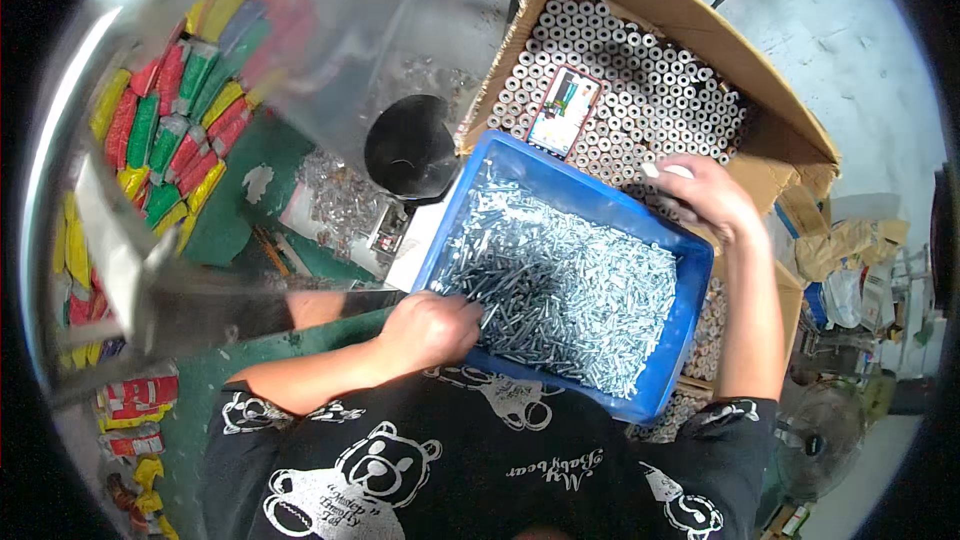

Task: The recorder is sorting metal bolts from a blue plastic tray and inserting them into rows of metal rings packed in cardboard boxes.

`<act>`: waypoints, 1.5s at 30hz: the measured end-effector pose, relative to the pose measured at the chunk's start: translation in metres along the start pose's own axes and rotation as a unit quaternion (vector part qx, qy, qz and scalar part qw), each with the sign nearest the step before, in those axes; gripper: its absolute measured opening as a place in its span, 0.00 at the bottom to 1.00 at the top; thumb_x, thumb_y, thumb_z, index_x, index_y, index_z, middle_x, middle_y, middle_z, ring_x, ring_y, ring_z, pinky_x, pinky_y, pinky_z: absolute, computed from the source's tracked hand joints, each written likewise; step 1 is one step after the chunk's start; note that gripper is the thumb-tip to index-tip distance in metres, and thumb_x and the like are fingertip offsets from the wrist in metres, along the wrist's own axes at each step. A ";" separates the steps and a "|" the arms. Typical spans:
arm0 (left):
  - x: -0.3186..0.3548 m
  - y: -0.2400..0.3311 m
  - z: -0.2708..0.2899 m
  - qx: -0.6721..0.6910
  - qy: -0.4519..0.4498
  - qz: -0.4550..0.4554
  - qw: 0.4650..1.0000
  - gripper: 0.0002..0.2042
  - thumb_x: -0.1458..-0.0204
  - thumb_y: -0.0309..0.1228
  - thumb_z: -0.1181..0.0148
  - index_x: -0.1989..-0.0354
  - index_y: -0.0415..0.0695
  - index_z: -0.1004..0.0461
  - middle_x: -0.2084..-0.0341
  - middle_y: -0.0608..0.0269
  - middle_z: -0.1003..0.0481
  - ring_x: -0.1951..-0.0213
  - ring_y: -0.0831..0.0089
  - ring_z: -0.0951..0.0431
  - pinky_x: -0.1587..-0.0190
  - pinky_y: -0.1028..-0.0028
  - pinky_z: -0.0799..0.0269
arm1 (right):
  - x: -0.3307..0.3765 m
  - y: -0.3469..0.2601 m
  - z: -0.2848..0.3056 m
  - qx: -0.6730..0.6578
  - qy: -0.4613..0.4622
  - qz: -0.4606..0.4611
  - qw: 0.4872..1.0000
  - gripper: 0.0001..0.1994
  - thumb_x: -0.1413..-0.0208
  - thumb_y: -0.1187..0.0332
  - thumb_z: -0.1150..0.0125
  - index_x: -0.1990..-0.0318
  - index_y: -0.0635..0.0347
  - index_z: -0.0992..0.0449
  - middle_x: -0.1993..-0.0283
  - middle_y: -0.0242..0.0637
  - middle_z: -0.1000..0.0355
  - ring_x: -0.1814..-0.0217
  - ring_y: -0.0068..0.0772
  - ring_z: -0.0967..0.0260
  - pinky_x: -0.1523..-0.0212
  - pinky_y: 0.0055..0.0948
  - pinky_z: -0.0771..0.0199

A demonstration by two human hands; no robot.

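Observation:
A blue plastic bin [692,290] in front of me holds a heap of small silvery metal pins or screws [600,300]. At the bin's near left corner my left hand [437,328] is closed, its fingertips beside the darker metal pieces; what it grips, if anything, is hidden. Above the bin's far right side, my right hand [712,198] is closed on a small white cylinder [672,171]. Behind the bin stands an open cardboard box [790,105], packed with upright white cylinders [620,65] that have dark centre holes.
A phone [565,112] with a lit screen lies on the cylinders. Left of the bin are a black round container [410,147] and a clear bag of small parts [345,195]. Red, green and yellow packets [170,125] pile up farther left. A fan [820,440] stands at right.

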State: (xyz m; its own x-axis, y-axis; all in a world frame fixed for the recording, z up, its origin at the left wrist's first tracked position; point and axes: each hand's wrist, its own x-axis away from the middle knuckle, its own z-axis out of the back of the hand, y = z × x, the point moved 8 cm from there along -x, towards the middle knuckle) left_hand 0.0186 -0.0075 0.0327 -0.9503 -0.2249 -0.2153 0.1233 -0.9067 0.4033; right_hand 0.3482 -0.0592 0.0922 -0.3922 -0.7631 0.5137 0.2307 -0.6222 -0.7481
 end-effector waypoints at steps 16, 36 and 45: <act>0.004 0.000 0.005 0.022 0.029 0.036 0.999 0.07 0.53 0.32 0.43 0.71 0.43 0.21 0.76 0.52 0.23 0.70 0.52 0.21 0.66 0.55 0.26 | 0.025 0.032 -0.117 0.325 0.153 0.263 0.895 0.17 0.48 0.66 0.40 0.51 0.61 0.25 0.58 0.56 0.25 0.53 0.57 0.27 0.48 0.44 0.27; 0.000 0.008 0.008 -0.047 0.035 0.078 0.995 0.09 0.52 0.33 0.45 0.69 0.46 0.19 0.73 0.52 0.21 0.67 0.53 0.21 0.61 0.56 0.25 | 0.049 0.119 -0.122 0.492 0.185 0.195 0.828 0.07 0.45 0.71 0.47 0.61 0.61 0.25 0.62 0.51 0.24 0.58 0.55 0.25 0.56 0.49 0.25; 0.001 0.009 0.007 -0.045 0.031 0.078 0.995 0.09 0.53 0.33 0.46 0.70 0.44 0.19 0.73 0.51 0.21 0.67 0.52 0.21 0.61 0.56 0.25 | 0.035 0.123 -0.106 0.373 0.169 0.269 0.871 0.05 0.49 0.73 0.46 0.69 0.63 0.25 0.66 0.57 0.25 0.61 0.58 0.26 0.61 0.47 0.27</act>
State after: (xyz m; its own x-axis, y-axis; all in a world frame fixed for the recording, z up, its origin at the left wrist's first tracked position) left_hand 0.0170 -0.0140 0.0421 -0.8984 -0.3851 -0.2112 0.2966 -0.8866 0.3550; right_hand 0.2681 -0.1443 -0.0266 -0.2590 -0.9629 -0.0754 0.9281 -0.2265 -0.2956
